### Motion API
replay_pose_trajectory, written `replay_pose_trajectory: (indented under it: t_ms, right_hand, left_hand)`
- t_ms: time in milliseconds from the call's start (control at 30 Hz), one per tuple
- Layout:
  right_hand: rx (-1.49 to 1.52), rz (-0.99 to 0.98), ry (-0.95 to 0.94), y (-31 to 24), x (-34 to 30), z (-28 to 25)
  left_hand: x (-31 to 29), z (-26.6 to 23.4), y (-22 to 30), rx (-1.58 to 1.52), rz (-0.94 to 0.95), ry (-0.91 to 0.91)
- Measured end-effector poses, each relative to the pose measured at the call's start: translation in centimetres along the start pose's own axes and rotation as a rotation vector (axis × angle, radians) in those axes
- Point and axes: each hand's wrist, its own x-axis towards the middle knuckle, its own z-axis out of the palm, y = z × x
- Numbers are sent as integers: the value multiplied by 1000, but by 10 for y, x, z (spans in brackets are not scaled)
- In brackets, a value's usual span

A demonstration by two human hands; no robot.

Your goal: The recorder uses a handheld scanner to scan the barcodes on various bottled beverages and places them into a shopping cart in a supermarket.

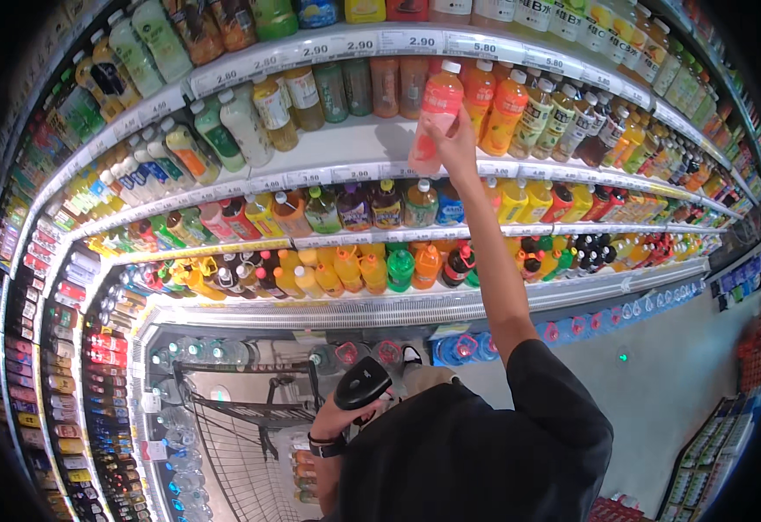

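My right hand (457, 146) is wrapped round a pink drink bottle (438, 104) with a white cap. The bottle leans slightly, and its base overlaps the front edge of the second shelf (337, 143) from the top. Just right of it on that shelf stand orange drink bottles (506, 111). Low in the picture, near my body, my left hand (333, 421) grips a black handheld scanner (365, 383); its handle is mostly hidden. A dark band circles the left wrist.
A wire shopping cart (246, 439) stands at the lower left, with packed bottles beside my left forearm. Bottle-filled shelves curve round ahead and left. Large water bottles (187, 478) line the floor along the shelf base, and blue-wrapped packs (467, 350) lie further right.
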Motion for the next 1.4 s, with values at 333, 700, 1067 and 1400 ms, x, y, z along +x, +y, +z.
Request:
replay_pose_trajectory:
  t_ms: [333,700,1067,1400]
  right_hand:
    - [-375,-92,320,52,24,24]
    - [-546,-102,362,48,-4,22]
    - [-559,-37,-29,57,2,11]
    - [-564,-32,-147,84,37,-6]
  left_hand:
    - [32,14,2,-130,-64,186]
    - [75,36,41,152,-160,47]
    - [120,38,45,203,-80,-109]
    - [118,38,28,43,-52,-35]
